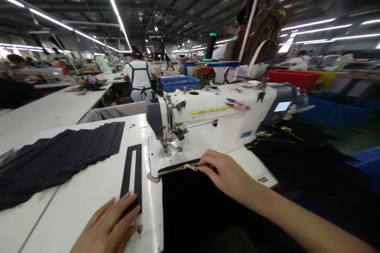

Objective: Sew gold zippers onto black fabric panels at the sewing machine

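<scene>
Only blurred labels (pixel 246 134) on the sewing machine (pixel 208 97), apparently none legible

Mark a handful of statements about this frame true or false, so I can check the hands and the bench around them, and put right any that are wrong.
1. The right hand grips the zipper pull with its fingertips. True.
2. The left hand lies on the fanned stack of dark pieces. False: it touches the dark slotted strip, apart from the stack.
3. Pink-handled snips are on the sewing machine. True.
4. The zipper lies under the needle. False: it lies on the near side of the needle.
5. The person in the apron faces the camera. False: their back is turned.
</scene>
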The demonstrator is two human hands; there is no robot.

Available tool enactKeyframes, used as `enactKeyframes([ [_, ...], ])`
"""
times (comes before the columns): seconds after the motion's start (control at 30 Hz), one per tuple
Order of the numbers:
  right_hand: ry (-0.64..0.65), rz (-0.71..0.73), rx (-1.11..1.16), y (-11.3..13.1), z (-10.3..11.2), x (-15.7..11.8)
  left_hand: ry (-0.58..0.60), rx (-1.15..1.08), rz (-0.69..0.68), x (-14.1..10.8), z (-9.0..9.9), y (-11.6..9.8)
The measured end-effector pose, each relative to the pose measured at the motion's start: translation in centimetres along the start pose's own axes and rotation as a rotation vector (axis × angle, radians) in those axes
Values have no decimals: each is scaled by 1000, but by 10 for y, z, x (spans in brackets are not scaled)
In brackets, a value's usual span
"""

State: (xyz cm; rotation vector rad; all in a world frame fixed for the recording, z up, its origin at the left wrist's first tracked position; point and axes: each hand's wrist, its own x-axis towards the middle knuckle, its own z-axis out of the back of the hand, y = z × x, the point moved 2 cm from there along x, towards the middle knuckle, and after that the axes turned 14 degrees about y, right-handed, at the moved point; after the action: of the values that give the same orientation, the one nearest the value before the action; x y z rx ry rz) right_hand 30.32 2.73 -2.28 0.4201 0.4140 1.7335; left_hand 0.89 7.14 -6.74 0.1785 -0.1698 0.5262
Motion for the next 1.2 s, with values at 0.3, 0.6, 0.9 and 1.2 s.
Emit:
enactKeyframes([
  [0.3,121,-1,117,-32,-17,29,135,-286,106,65,9,-28],
  [0.6,56,8,31,-28,-30,32,191,-998,358,78,15,-39],
  [0.9,169,12,129,-26,-33,38,170,-1481,553,87,4,-45],
  [1.2,204,76,248,-28,34,19,200,-1175,284,79,21,-29],
])
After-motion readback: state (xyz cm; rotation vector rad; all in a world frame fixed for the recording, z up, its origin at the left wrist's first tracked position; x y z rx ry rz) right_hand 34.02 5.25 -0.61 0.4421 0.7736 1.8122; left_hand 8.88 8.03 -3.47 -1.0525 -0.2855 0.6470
